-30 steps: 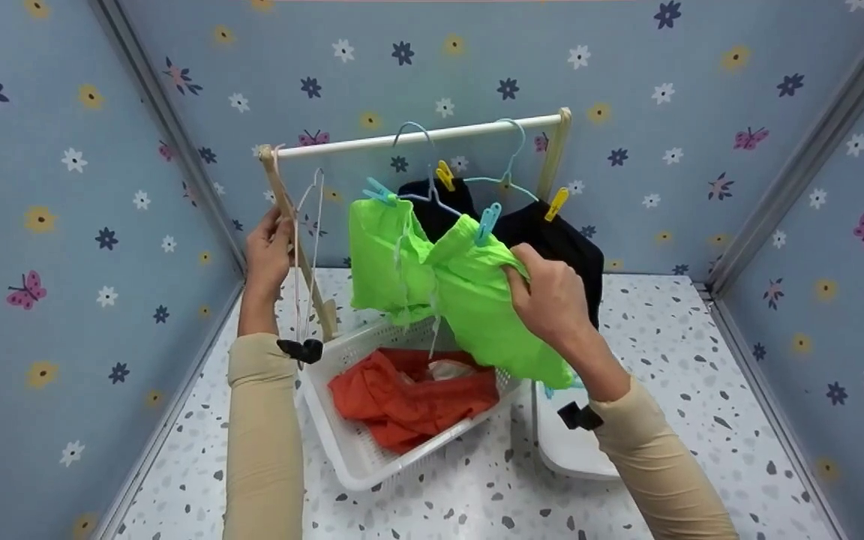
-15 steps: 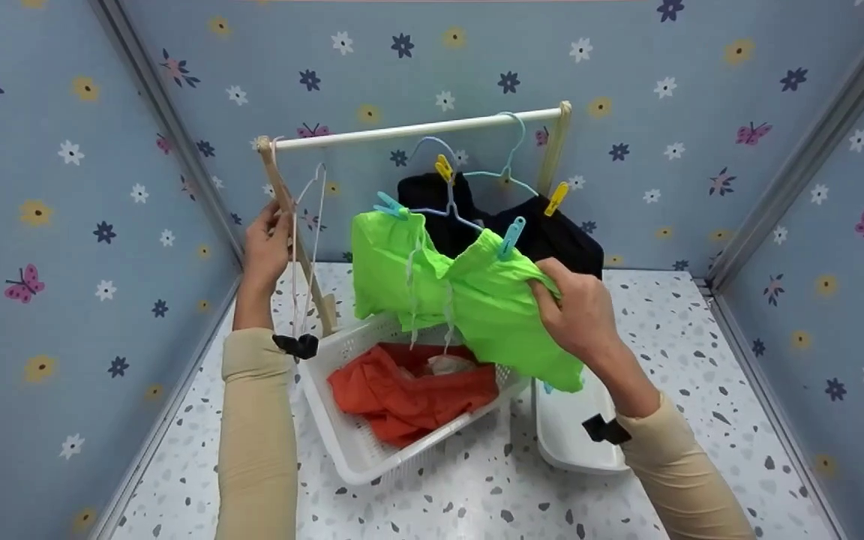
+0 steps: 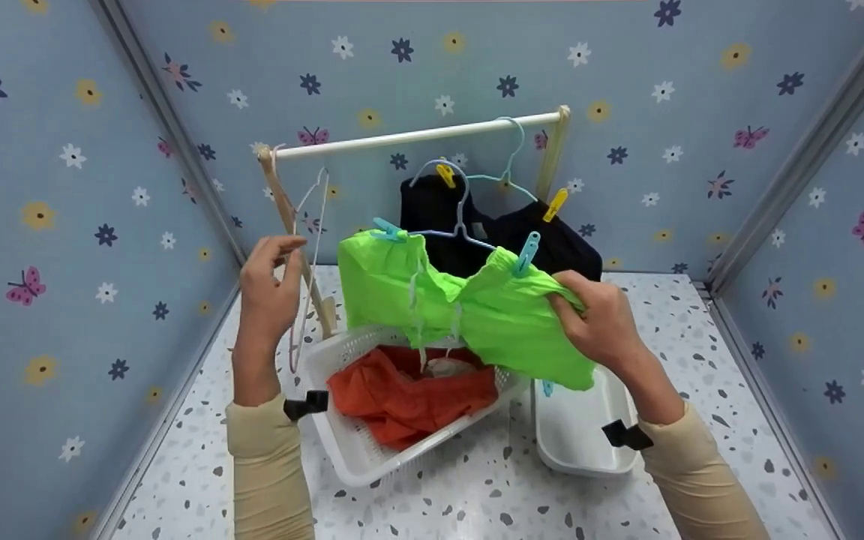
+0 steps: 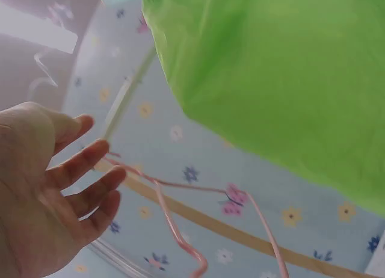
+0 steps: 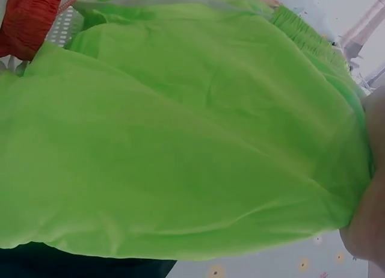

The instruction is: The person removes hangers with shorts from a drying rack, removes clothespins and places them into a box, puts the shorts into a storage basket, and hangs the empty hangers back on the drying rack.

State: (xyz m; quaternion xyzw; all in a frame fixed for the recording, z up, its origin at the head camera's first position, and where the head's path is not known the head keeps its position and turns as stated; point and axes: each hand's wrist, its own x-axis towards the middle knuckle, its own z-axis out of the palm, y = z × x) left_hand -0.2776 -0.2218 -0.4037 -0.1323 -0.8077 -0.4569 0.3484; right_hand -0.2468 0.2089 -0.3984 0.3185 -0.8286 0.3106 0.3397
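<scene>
Bright green drawstring shorts (image 3: 522,315) hang from a blue hanger (image 3: 461,225), clipped by a light-blue clothespin (image 3: 528,253) at each side of the waistband. The hanger's hook stands in front of and below the white rail (image 3: 417,137), apart from it. My right hand (image 3: 603,319) pinches the shorts at the right end of the waistband. In the right wrist view, the green cloth (image 5: 180,139) covers most of the frame. Fingers loosely bent, my left hand (image 3: 271,289) holds nothing beside a pink hanger (image 4: 171,221) at the rack's left post (image 3: 282,199).
A black garment (image 3: 552,240) hangs behind on another hanger, with yellow clothespins (image 3: 555,204). Below, a white basket (image 3: 353,465) holds an orange-red garment (image 3: 409,405). To its right stands a white tray (image 3: 586,442). Flower-patterned walls enclose the speckled surface (image 3: 469,495).
My left hand has let go of the rack's post and drawn back toward me. The right hand has moved right and down with the shorts, and the blue hanger's hook has come away from the rail.
</scene>
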